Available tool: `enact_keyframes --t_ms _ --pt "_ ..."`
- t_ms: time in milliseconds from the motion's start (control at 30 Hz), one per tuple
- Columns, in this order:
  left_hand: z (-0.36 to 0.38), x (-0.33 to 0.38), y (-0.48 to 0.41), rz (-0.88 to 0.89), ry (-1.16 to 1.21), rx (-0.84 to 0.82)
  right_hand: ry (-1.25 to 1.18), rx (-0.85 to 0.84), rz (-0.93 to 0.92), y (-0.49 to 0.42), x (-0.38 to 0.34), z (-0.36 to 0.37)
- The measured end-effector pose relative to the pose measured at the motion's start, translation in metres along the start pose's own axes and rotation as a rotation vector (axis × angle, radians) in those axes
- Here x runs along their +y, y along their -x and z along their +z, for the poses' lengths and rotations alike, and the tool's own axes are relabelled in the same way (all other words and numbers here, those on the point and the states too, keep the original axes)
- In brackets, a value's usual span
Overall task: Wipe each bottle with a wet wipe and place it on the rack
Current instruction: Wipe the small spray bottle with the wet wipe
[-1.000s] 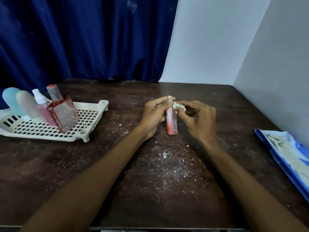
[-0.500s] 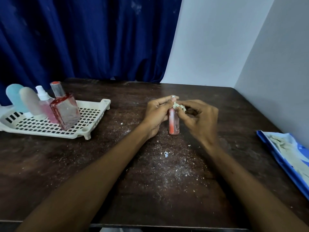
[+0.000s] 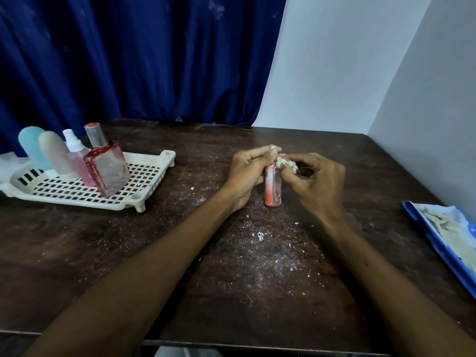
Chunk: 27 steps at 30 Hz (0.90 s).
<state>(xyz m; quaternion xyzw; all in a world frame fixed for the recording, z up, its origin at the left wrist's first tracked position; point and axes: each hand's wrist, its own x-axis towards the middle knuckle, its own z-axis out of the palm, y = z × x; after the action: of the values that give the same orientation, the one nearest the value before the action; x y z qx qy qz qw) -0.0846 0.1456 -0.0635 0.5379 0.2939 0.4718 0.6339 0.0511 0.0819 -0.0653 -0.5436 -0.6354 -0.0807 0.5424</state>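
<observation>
A small slim bottle (image 3: pixel 273 188) with pink-red liquid stands upright on the dark table, mid-right of centre. My left hand (image 3: pixel 247 173) grips its upper part and cap from the left. My right hand (image 3: pixel 318 182) pinches a crumpled white wet wipe (image 3: pixel 286 164) against the bottle's neck from the right. At the left a white slotted rack (image 3: pixel 144 173) holds several bottles: a blue one (image 3: pixel 34 146), a beige one (image 3: pixel 55 152), a pink spray bottle (image 3: pixel 78 161) and a square red-edged glass bottle (image 3: pixel 108 167).
A blue wet-wipe pack (image 3: pixel 448 240) lies at the table's right edge, beside the white wall. White crumbs and dust speckle the dark wooden table (image 3: pixel 257 266) in front of the bottle. A blue curtain hangs behind the table.
The hands and bottle stay in almost the same spot; my right fingers have shifted the wipe slightly at the bottle's neck. The view has tilted a little.
</observation>
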Motion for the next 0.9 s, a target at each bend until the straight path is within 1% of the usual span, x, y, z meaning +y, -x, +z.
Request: enact_keyframes --t_ms 100,200,433,600,800,900 --pt "0.0013 -0.0002 0.0006 0.003 0.003 0.01 -0.016 0.021 -0.005 -0.001 -0.0009 0.0007" --pt "0.0016 -0.0012 0.0003 0.012 0.004 0.014 -0.009 -0.006 -0.026 0.0 -0.0053 0.0008" --pt "0.0046 -0.003 -0.0004 0.06 -0.037 0.029 -0.006 0.039 0.032 -0.0014 -0.0007 -0.0014" --pt "0.0044 -0.0021 0.0003 0.055 -0.025 0.057 0.002 -0.008 -0.01 -0.0021 -0.0033 -0.0006" --pt "0.0068 -0.0044 0.0019 0.064 -0.019 0.022 0.009 0.022 0.005 -0.0032 0.0013 -0.0032" --pt "0.0054 -0.0035 0.0016 0.075 -0.014 0.028 0.009 -0.022 -0.029 -0.0029 -0.0043 -0.0031"
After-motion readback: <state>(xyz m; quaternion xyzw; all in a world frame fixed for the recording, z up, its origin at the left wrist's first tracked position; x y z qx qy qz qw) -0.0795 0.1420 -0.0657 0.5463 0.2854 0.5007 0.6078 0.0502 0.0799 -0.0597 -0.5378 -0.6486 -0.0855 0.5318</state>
